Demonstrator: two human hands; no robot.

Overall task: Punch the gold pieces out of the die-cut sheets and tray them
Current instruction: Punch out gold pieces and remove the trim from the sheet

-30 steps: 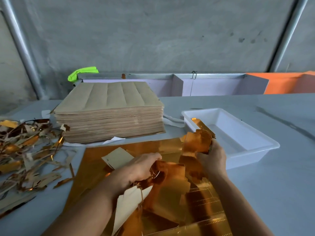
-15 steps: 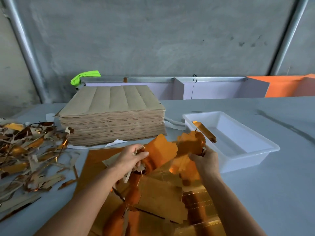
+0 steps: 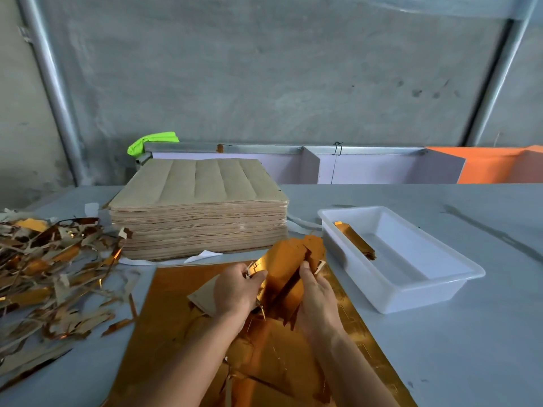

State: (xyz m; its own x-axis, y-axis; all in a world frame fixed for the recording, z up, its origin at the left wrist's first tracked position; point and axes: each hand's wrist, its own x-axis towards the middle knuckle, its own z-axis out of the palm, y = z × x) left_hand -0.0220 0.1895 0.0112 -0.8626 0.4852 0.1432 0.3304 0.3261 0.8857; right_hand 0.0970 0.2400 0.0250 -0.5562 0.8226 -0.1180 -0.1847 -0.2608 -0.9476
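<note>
Both hands hold a bunch of gold pieces (image 3: 289, 261) upright above the gold die-cut sheet (image 3: 176, 292) that lies flat on the table. My left hand (image 3: 235, 289) grips the bunch's left edge, and my right hand (image 3: 316, 292) grips its right side. Thin offcut strips hang from the bunch between my hands. To the right stands a white plastic tray (image 3: 411, 295) with a narrow stack of gold pieces (image 3: 354, 239) leaning against its left wall.
A thick stack of brown-backed sheets (image 3: 199, 207) sits behind the gold sheet. A heap of gold and brown scrap strips (image 3: 50, 274) covers the table's left side. Partitions and an orange panel (image 3: 499, 167) line the far edge under a concrete wall.
My hands have come closer together and gathered the loose gold pieces into one upright bunch. The camera has tilted up a little.
</note>
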